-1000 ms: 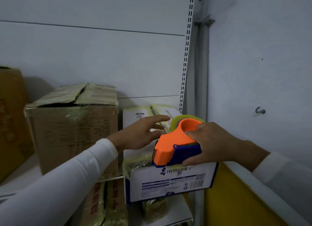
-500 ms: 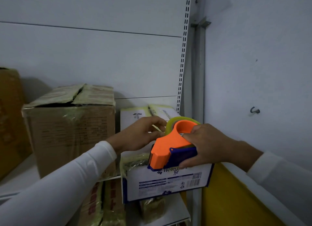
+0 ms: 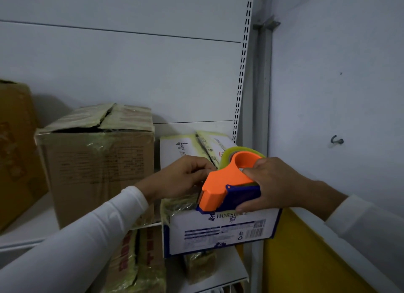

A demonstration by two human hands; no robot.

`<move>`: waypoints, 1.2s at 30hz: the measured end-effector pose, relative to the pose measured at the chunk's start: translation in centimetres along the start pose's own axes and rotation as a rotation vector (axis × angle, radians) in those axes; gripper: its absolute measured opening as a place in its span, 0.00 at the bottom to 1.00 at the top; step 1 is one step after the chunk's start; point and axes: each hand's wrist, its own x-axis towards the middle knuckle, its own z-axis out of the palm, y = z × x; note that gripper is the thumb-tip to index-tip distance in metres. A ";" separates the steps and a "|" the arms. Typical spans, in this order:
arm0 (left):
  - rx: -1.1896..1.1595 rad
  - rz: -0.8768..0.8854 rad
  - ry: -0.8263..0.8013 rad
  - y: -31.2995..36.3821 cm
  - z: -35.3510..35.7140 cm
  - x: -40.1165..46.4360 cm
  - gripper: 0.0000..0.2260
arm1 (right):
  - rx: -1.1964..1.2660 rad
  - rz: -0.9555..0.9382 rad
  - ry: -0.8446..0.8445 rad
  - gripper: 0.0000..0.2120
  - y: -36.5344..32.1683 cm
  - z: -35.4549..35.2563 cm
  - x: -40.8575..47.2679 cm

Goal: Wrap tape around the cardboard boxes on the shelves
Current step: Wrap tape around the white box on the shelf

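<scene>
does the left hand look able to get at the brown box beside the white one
Probably yes: the left hand sits on the white box, with the brown box just beside it and nothing between them.

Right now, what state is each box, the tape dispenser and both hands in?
White box: on the shelf's front edge, flaps closed, tape over its top and left corner.
Tall brown box: upright, top flaps not flat, dark gap under them, tape over it.
Tape dispenser: on the white box's top, tape roll loaded.
Right hand: grips the dispenser.
Left hand: fingers curled beside the dispenser's front; what they pinch is hidden.
</scene>
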 end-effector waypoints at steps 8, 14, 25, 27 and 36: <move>-0.181 -0.027 -0.090 0.3 -0.7 -0.4 0.11 | 0.007 0.015 -0.020 0.45 0.1 -0.3 -0.2; -0.259 -0.020 -0.112 -0.1 -1.1 -0.8 0.13 | 0.030 0.016 -0.034 0.42 0.2 -0.4 -0.1; -0.125 0.108 0.052 -0.3 -0.4 -0.2 0.07 | 0.117 0.056 -0.116 0.33 0.4 -1.2 0.1; -0.108 0.109 0.105 -0.2 -0.3 -0.2 0.08 | 0.205 0.105 -0.153 0.25 0.7 -1.8 0.0; -0.167 0.038 0.171 -0.7 -0.9 -0.5 0.09 | 0.652 0.235 -0.223 0.27 2.4 -1.9 -0.9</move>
